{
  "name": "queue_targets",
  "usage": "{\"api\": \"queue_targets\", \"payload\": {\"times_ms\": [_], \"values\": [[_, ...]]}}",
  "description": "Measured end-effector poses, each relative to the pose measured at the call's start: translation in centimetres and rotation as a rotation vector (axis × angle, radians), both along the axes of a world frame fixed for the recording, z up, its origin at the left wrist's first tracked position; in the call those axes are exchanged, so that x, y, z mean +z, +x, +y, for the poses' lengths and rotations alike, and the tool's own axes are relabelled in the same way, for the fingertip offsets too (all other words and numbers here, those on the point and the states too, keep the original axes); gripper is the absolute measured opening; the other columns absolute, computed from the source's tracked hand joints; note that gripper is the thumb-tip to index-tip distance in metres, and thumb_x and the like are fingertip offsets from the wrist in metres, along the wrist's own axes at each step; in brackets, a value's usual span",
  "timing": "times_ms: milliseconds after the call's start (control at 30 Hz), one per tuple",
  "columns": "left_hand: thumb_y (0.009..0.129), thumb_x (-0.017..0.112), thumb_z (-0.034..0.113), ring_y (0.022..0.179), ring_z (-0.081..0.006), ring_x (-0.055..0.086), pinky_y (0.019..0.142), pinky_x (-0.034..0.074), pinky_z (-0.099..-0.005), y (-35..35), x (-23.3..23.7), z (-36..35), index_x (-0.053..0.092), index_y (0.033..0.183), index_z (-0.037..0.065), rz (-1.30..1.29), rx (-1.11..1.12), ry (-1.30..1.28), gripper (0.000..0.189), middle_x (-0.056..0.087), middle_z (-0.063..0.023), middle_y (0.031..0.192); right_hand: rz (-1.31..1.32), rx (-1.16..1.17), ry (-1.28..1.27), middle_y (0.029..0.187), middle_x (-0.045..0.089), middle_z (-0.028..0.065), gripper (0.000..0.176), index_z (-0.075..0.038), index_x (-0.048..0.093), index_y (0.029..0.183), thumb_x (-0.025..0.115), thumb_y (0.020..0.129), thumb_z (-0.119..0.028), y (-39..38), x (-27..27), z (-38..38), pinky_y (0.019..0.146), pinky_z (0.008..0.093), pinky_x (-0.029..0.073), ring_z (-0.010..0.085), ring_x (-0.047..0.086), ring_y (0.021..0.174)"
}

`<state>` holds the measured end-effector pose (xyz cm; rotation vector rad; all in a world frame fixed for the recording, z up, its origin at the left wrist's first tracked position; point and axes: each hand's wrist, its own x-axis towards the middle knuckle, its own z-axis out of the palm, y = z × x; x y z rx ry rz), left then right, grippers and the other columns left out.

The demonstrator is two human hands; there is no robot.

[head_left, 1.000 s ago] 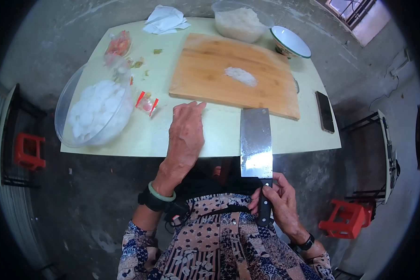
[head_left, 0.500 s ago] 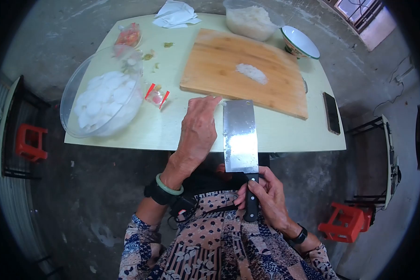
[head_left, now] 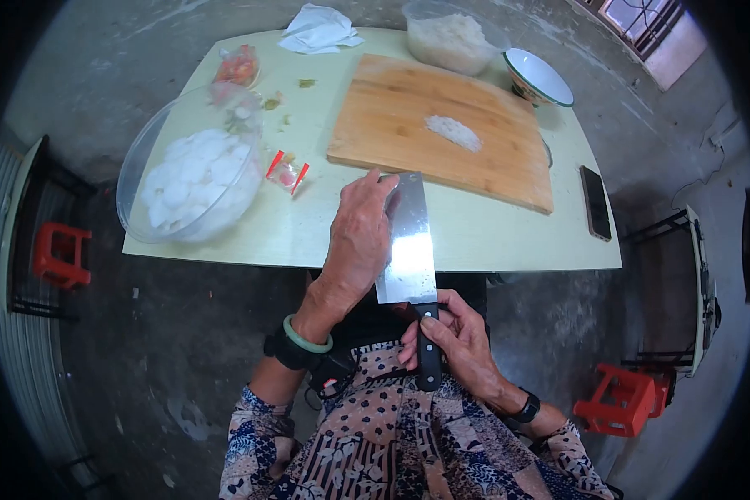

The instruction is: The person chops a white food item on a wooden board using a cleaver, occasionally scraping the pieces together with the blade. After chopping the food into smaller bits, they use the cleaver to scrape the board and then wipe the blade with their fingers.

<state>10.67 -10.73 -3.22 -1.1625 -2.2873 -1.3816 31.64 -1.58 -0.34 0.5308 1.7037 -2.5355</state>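
Note:
My right hand (head_left: 458, 337) is wrapped round the black handle of a cleaver (head_left: 411, 250), near my lap. Its broad steel blade points away from me, over the table's near edge. My left hand (head_left: 360, 225) is at the blade's left side, back of the hand up. Its stretched fingers touch the blade near the far end; the fingertips are partly hidden. Beyond the blade lies a wooden cutting board (head_left: 392, 108), bearing a small patch of finely chopped white food (head_left: 453, 132).
On the pale table (head_left: 308, 233) a clear bowl of white pieces (head_left: 196, 179) stands left, near a red-edged wrapper (head_left: 287, 172) and a bag of reddish food (head_left: 237, 67). Behind are white tissue (head_left: 319, 29), a tub (head_left: 450, 42) and an enamel bowl (head_left: 539, 77). A phone (head_left: 594, 202) lies right.
The cleaver has shifted left and tilted slightly, bringing its blade against my left hand's fingers. My left hand's fingers, before beside the blade's far corner, now touch its left side.

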Motion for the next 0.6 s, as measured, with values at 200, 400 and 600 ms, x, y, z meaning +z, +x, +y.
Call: {"api": "queue_targets", "payload": {"times_ms": [200, 400, 600], "values": [[0.095, 0.052, -0.008, 0.128, -0.0462, 0.06, 0.111, 0.049, -0.0493, 0.0, 2.5, 2.0, 0.062, 0.137, 0.002, 0.034, -0.064, 0.052, 0.045, 0.064, -0.0277, 0.137, 0.106, -0.068, -0.013, 0.101, 0.07, 0.0206, 0.033, 0.005, 0.045, 0.14, 0.052, 0.111, -0.01, 0.9, 2.0, 2.4, 0.071, 0.0356, 0.065, 0.0265, 0.077, 0.083], [0.107, 0.054, 0.015, 0.144, -0.0447, 0.049, 0.122, 0.038, -0.049, -4.5, 4.9, 7.4, 0.061, 0.145, 0.005, 0.138, -0.222, 0.054, 0.04, 0.055, -0.0263, 0.151, 0.151, -0.228, 0.141, 0.093, 0.071, 0.0182, 0.034, 0.003, 0.05, 0.136, 0.057, 0.11, -0.018, -0.1, 3.8, 8.3, 0.058, 0.0323, 0.062, 0.0233, 0.074, 0.069], [0.112, 0.049, 0.043, 0.158, -0.0498, 0.024, 0.128, 0.023, -0.058, -4.0, 4.8, 9.3, 0.058, 0.154, 0.016, 0.176, -0.289, -0.288, 0.05, 0.034, -0.0242, 0.169, 0.19, -0.231, 0.099, 0.089, 0.071, 0.0177, 0.034, 0.003, 0.051, 0.134, 0.058, 0.109, -0.019, 0.4, 3.8, 11.9, 0.053, 0.03, 0.06, 0.0207, 0.071, 0.064]]}}
